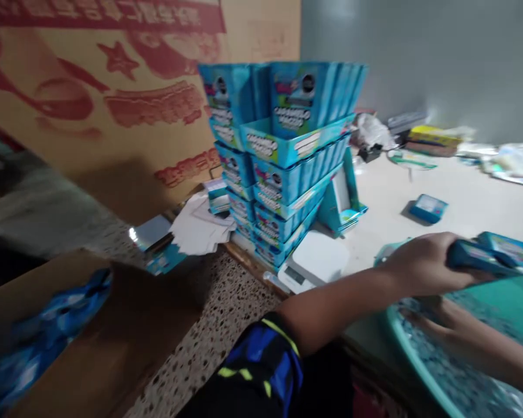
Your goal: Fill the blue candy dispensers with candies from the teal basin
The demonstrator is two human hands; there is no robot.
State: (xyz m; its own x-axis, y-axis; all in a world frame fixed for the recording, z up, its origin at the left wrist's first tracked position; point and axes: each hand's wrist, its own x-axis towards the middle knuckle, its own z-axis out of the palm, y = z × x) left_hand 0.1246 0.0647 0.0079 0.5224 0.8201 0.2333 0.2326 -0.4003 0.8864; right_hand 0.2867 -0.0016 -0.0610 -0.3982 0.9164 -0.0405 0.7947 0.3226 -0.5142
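Observation:
My left hand [427, 264] is closed on a small dark-blue box [473, 255], held over a turquoise basin [401, 342]. Small wrapped pieces [457, 371], probably candies, fill the lower part of the basin. Below the left hand, my right hand [444, 322] reaches in among these pieces from the right, its fingers stretched out and partly blurred. Whether any piece lies in it cannot be made out. Just past the held box, more blue boxes [512, 249] show at the right edge. Another small blue box [427, 208] lies by itself on the white table.
Blue display trays packed with boxes [283, 174] stand in a tall stack. Before them sits a white scale [320, 258], with papers [200, 226] to the left. An open carton [113, 342] holds blue packages at lower left. A large printed cardboard box [113, 116] rises behind.

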